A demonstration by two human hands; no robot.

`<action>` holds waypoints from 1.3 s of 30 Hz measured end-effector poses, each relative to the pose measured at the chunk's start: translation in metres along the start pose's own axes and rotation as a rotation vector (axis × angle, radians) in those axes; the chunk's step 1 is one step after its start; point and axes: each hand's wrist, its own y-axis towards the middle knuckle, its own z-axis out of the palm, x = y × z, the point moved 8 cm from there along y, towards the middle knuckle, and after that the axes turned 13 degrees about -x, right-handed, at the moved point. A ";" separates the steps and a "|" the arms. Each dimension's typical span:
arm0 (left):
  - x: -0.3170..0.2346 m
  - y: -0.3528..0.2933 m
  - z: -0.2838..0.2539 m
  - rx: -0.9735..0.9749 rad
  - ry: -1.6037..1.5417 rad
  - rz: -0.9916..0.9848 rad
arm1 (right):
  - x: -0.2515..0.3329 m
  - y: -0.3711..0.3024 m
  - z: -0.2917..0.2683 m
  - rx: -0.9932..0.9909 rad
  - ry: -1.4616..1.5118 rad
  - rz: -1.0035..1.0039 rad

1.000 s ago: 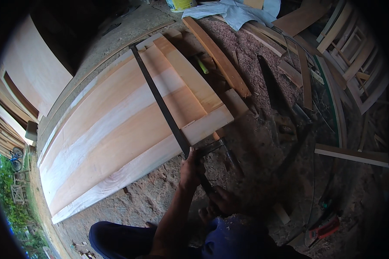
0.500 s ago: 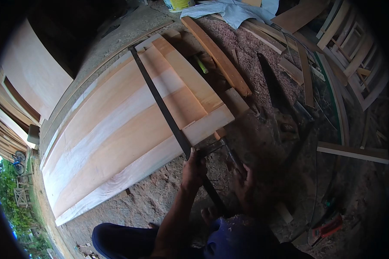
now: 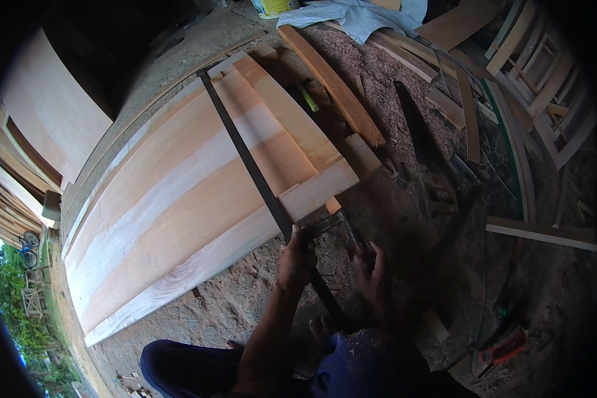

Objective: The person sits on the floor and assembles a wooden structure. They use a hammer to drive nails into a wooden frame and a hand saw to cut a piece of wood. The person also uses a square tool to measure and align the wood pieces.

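Note:
A long dark bar clamp (image 3: pixel 240 150) lies across a pale wooden door panel (image 3: pixel 169 199), reaching from its far edge past its near edge. My left hand (image 3: pixel 294 263) is wrapped around the clamp bar by the sliding jaw, just off the panel's near edge. Beside it, my right hand (image 3: pixel 373 272) has its fingers closed round the clamp's screw (image 3: pixel 353 232). A small wood block (image 3: pixel 333 205) sits between the screw's end and the panel's edge; whether it is pressed tight I cannot tell.
An orange-brown board (image 3: pixel 331 86) lies beyond the panel, near a green-handled tool (image 3: pixel 309 99). On the shavings to the right rests a handsaw (image 3: pixel 414 126). Wooden frames (image 3: pixel 550 86) stand at the far right, and a red power tool (image 3: pixel 507 350) lies lower right.
My right hand and the screw have shifted slightly left. The wood block has moved a little with them, and my left hand stays in place on the bar.

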 end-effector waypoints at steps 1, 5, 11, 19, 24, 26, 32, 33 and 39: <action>0.000 0.001 -0.002 -0.011 0.005 0.001 | 0.003 0.003 0.002 -0.001 0.015 -0.008; 0.000 0.000 -0.003 -0.055 0.024 0.004 | -0.019 -0.003 0.019 0.211 0.277 0.421; -0.002 0.005 -0.012 0.012 0.010 0.023 | -0.052 -0.013 0.028 0.497 0.280 0.791; -0.106 -0.046 0.039 -0.123 1.841 0.542 | -0.008 0.013 0.021 0.276 -0.122 0.085; -0.071 -0.058 0.172 0.588 1.213 2.068 | 0.012 0.017 0.031 0.318 -0.170 0.062; -0.047 -0.013 0.179 0.968 1.459 1.970 | 0.013 0.022 0.031 0.324 -0.219 0.067; -0.019 0.011 0.191 1.062 1.864 1.651 | -0.011 0.008 0.033 0.233 -0.130 0.024; -0.019 0.014 0.190 1.052 1.872 1.626 | -0.007 0.012 0.033 0.281 -0.122 0.067; -0.023 0.000 0.188 1.129 1.605 1.864 | -0.023 0.020 0.044 0.519 0.173 0.482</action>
